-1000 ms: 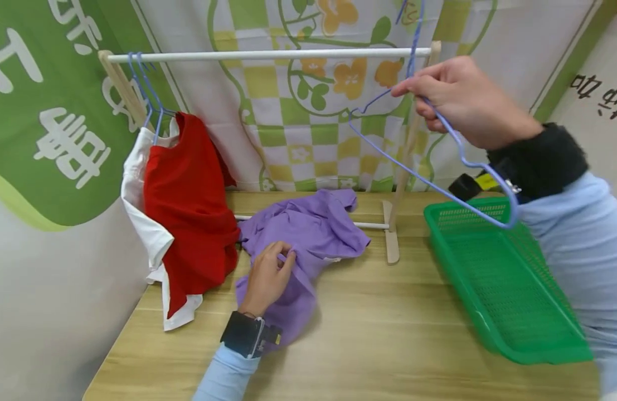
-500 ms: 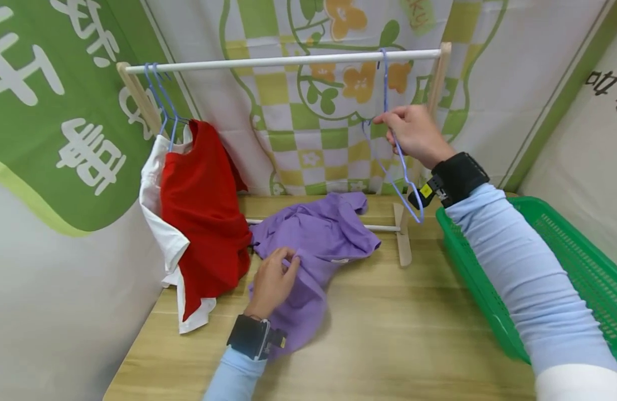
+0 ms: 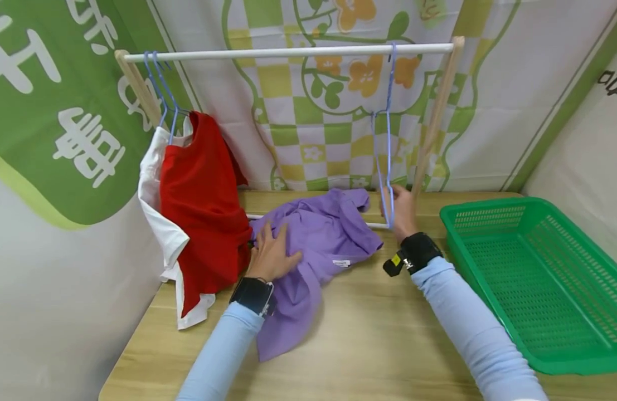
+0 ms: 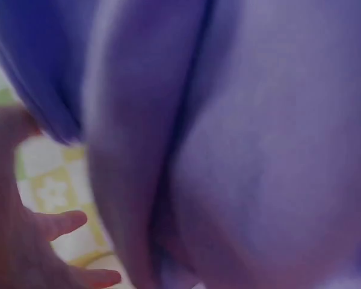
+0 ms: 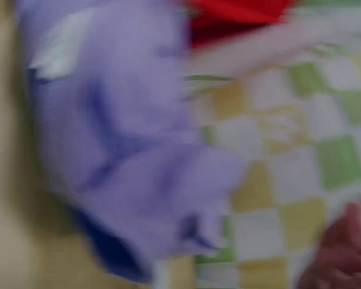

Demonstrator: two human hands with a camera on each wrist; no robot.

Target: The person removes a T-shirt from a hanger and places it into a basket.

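Note:
A purple shirt (image 3: pixel 313 239) lies crumpled on the table below the rack's rail. My left hand (image 3: pixel 272 257) is over its left part with fingers spread; in the left wrist view its fingers (image 4: pixel 66 224) are apart beside the purple cloth. A blue hanger (image 3: pixel 389 161) hangs bare from the right part of the rail (image 3: pixel 288 53). Close by the hanger's lower end is my right hand (image 3: pixel 403 214), partly behind the wire. The right wrist view is blurred and shows the hand's loosely bent fingers (image 5: pixel 352 226) at its lower right, with no wire between them.
A red shirt (image 3: pixel 203 211) and a white shirt (image 3: pixel 155 189) hang on blue hangers at the rail's left end. At right stands a green basket (image 3: pixel 481 278) on the wooden table (image 3: pixel 378 345). The rack's wooden upright (image 3: pixel 433 122) rises beside the bare hanger.
My right hand has hooked the hanger onto the rail, let go of it and moved down to its lower end. The left hand has released its pinch on the purple shirt and spread its fingers.

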